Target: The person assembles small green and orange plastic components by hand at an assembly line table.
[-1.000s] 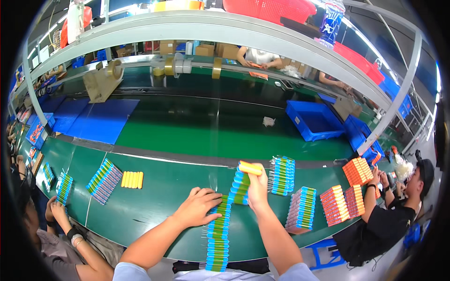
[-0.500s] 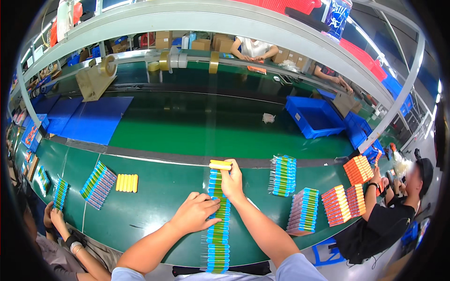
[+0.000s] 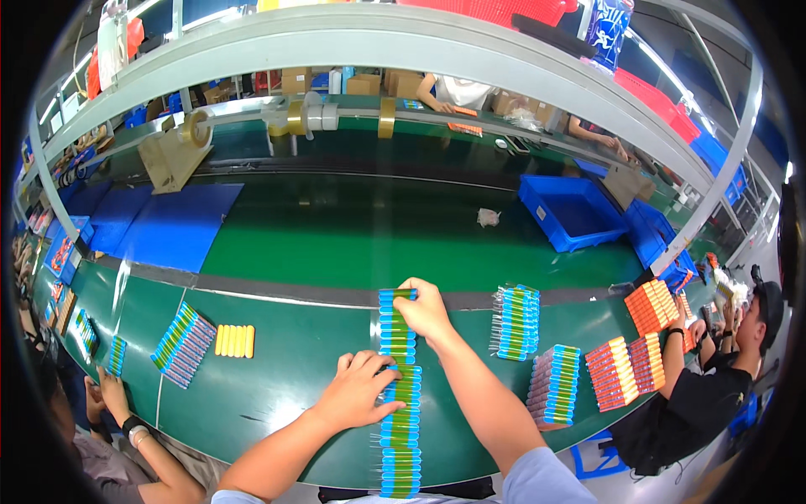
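A long column of slim blue-and-green stick-shaped pieces [image 3: 398,336] runs from the near edge of the table toward its far edge. Thin pins stick out on the left side of its nearer part. My right hand [image 3: 425,312] grips the right end of the farthest piece, with the thumb on the near side and the other fingers partly hidden. Across the middle of the column rests my left hand [image 3: 361,391], fingers apart, fingertips touching the pieces and thumb pointing right over them. Nothing shows in its grasp.
Yellow sticks [image 3: 235,341] and a slanted blue-green stack [image 3: 183,343] lie left. On the right are blue-green stacks [image 3: 515,322], [image 3: 553,385] and orange stacks [image 3: 611,375]. Beyond the table's far edge is a blue tray [image 3: 573,212]. A metal bar with tape rolls [image 3: 386,118] spans above. Co-workers sit either side.
The yellow and white sticks at my right fingers are no longer visible; a blue-and-green piece shows there now. My left hand remains on the column. The whole view has shifted slightly.
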Tool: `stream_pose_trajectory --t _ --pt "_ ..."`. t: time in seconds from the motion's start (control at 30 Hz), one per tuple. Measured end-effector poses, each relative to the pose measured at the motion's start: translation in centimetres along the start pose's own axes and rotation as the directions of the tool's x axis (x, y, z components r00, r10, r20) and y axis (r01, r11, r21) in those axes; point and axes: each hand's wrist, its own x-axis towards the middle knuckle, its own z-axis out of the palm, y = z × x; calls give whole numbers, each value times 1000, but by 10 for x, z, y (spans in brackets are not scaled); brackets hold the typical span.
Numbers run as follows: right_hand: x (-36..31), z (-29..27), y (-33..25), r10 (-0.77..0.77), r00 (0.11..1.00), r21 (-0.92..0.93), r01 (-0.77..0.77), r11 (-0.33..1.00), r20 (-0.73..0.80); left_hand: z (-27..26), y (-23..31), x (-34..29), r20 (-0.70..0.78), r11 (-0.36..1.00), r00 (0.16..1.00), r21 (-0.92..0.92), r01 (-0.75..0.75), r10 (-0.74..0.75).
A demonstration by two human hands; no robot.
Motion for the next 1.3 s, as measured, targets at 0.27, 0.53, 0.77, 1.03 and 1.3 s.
stream_pose_trajectory --t 0.27,0.53,0.77,1.03,1.3 --pt "48 -23 57 -361 922 -257 318 913 -142 5 0 6 -2 999 1000 -32 -16 16" --pt "-109 -54 -62 -351 930 -372 365 854 107 7 -9 -6 -26 995 994 3 102 -102" --pt "-187 -67 -29 -241 970 -823 157 546 25 18 -9 1 -186 997 982 -60 -40 28" --pt "-182 -83 -14 24 996 -860 66 506 91 -11 44 -26 108 933 959 283 223 -261" --pt "-162 -61 34 -228 965 -168 205 964 -127 1 83 -45 96 909 912 174 380 -399"
